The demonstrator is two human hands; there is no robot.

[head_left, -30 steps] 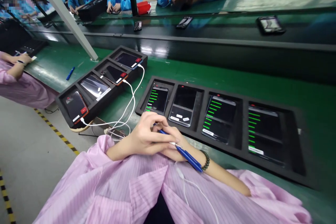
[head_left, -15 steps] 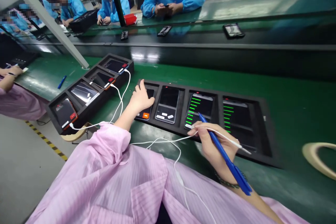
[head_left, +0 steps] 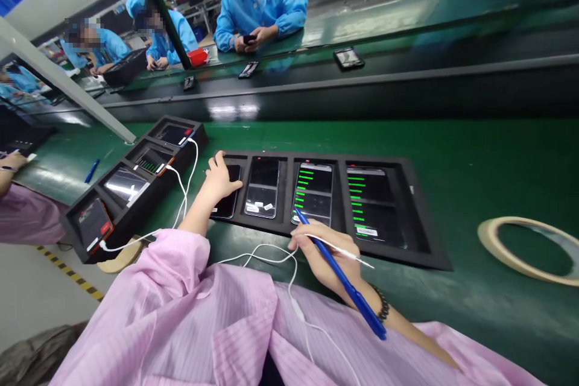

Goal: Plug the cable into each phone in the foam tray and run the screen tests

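Note:
My left hand point(head_left: 219, 182) has its fingers spread over the leftmost phone point(head_left: 230, 200) in a black foam tray point(head_left: 427, 241); that phone's screen is dark. My right hand point(head_left: 326, 256) grips a blue pen point(head_left: 346, 284) together with a white earphone cable point(head_left: 333, 245), whose plug end sticks out to the right. The pen tip is by the lower edge of a phone with green bars point(head_left: 315, 184). Between these lies a dark phone with small white labels point(head_left: 262, 184). On the right is another phone with green bars point(head_left: 373, 199).
A second foam tray point(head_left: 131, 208) at left holds several phones, some with white cables plugged in. A tape roll point(head_left: 493, 241) lies at right and another blue pen point(head_left: 92, 170) at far left. Across the bench, people in blue work beside a line carrying small devices point(head_left: 348, 58).
The view has shifted, so the trays appear further left. The orange patch on the phone under my left hand is gone. Green bars now show on one phone in the left tray.

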